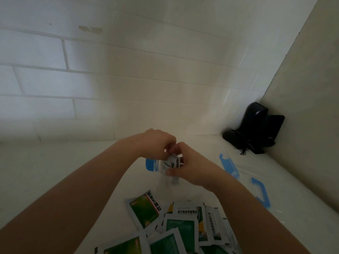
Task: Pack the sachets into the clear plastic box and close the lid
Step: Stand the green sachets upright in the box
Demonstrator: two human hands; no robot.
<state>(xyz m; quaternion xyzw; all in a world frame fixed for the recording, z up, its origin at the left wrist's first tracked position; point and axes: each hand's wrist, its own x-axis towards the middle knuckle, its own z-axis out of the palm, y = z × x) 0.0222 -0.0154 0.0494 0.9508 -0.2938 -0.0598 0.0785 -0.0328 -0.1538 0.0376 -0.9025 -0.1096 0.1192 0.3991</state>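
Note:
Both hands meet over the clear plastic box (165, 182), which is hard to make out apart from its blue latch (150, 165) on the left side. My left hand (157, 143) and my right hand (185, 162) together grip a small stack of sachets (169, 163), white with green print, held upright above the box. A pile of several green-and-white sachets (176, 224) lies on the white table near me. The clear lid with blue clips (229, 165) lies to the right of the box.
A second blue clip (260, 191) of the lid shows farther right. A black device with cables (255, 129) stands in the far right corner against the wall. A white tiled wall (110, 70) runs along the back of the table.

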